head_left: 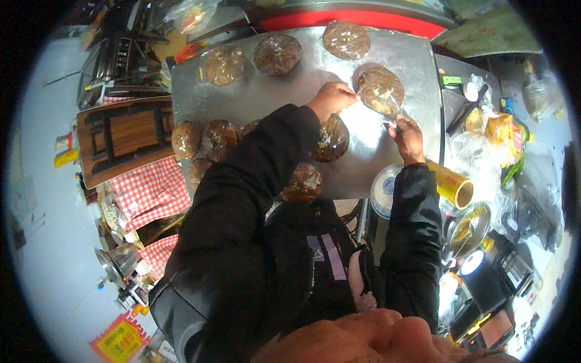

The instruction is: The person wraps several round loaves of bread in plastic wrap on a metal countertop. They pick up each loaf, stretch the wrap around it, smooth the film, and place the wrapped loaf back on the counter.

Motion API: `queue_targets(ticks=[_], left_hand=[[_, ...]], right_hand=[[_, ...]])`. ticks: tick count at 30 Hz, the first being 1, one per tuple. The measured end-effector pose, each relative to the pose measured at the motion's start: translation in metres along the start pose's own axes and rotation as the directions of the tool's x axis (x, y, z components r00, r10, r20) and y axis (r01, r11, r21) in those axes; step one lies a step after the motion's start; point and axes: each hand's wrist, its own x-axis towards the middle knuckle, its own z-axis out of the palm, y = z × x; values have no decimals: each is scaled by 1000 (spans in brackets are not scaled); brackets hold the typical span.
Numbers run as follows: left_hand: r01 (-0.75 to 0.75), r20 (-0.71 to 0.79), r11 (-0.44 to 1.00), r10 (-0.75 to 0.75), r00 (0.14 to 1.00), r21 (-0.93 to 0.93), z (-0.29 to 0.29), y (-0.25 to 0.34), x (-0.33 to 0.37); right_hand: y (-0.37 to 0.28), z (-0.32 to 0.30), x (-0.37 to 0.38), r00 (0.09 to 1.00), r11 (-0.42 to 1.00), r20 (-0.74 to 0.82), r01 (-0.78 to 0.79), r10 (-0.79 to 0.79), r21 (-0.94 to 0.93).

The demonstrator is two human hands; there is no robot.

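Near the far right of the metal tabletop sits a round brown food item (380,88) with pale bits on top, under clear shiny plastic film. My left hand (334,98) pinches the film at its left side, fingertips closed. At its lower right, my right hand (409,138) holds a gathered end of the film between thumb and fingers. Beneath my left wrist lies another wrapped brown round (331,140). More such rounds stand along the back, among them one wrapped round (346,40) and another wrapped round (278,54). My left sleeve partly covers several at the left.
Beside my right forearm are a blue-and-white bowl (382,189) and a yellow tubular roll (454,186). Clear bags and a metal bowl (471,227) crowd the right side. On the left are a wooden folding table (130,140) and red checked cloth (150,192).
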Motion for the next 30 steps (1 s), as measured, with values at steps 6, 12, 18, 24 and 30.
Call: queue_targets(ticks=[6,12,18,24,30], left_hand=[[267,123,881,-237,964,-390,11,16,10],[262,35,908,-265,964,-326,16,16,32],[38,-78,976,-56,995,-214,18,10,16],[190,19,875,-203,979,-446,18,31,14],[55,-118,976,-81,990,-211,37,32,32]], right_hand=[[-13,8,1,998,990,34,-55,51,127],[-5,7,13,999,992,-14,-40,42,121],[-7,-3,13,999,990,-18,-46,49,131],[-20,6,6,988,974,112,-125,105,189],[-21,18,12,994,972,18,-109,108,207]])
